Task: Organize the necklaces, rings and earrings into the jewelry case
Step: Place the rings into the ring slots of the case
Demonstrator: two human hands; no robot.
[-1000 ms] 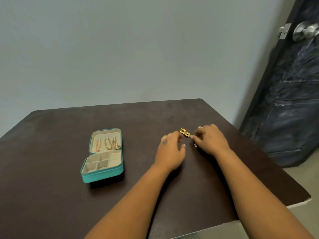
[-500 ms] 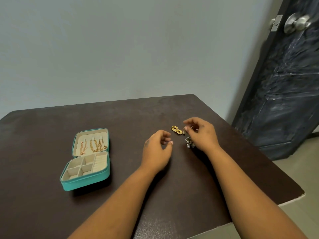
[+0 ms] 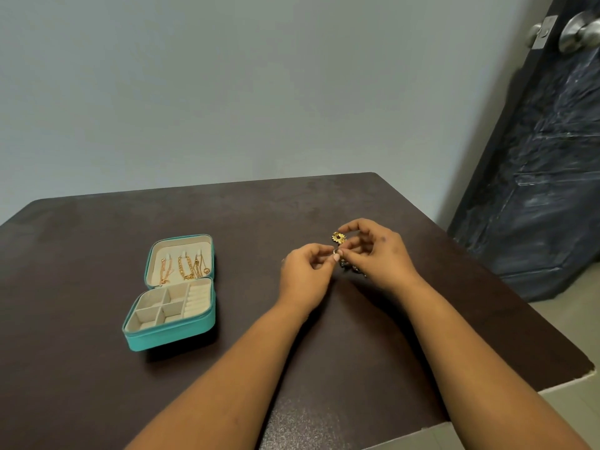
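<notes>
The teal jewelry case lies open at the left of the dark table. Gold chains hang in its lid, and its beige tray compartments look bare. My left hand and my right hand meet fingertip to fingertip right of centre, both pinching a small silvery piece. A gold flower-shaped earring lies just beyond the fingertips, under my right index finger. Some darker jewelry sits on the table, partly hidden beneath my right hand.
A grey wall stands behind the table. A dark door with a metal knob is at the right. The table's chipped right corner overhangs a tiled floor.
My right hand lifted a small piece off the table and my left hand came up to meet it. Only one gold flower earring shows now. The view shifted slightly.
</notes>
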